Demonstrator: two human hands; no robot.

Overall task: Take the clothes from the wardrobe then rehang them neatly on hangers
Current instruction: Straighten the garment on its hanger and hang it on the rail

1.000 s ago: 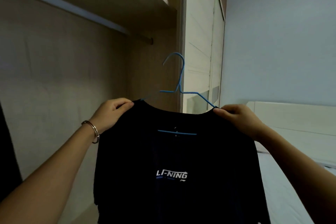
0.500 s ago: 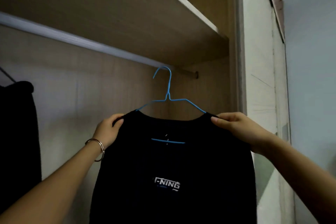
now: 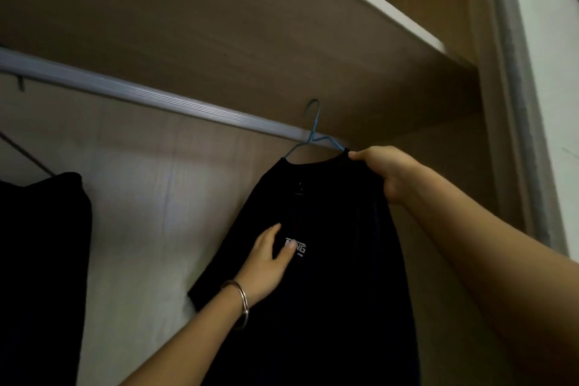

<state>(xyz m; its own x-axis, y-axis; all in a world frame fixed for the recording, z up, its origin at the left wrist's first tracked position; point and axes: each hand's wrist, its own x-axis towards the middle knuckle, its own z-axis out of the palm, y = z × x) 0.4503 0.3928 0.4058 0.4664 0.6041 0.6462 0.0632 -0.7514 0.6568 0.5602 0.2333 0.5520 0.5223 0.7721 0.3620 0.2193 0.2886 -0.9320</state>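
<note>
Black tee (image 3: 329, 276) looks basically hung, blue hanger (image 3: 314, 131) hooked over the rail (image 3: 150, 95) at 12 o'clock, your right hand (image 3: 387, 168) pinching its shoulder, left hand (image 3: 269, 263) spread flat smoothing the front.

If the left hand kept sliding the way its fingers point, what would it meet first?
The left hand points up and right across the black T-shirt; it would likely cross the white logo first, its thumb already there.

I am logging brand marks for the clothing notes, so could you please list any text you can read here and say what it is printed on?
"NG": the end of a pale chest print on the black T-shirt; the left hand covers the letters before it.
Small mark inside the collar: too dark to read.
No other text shows.
</note>
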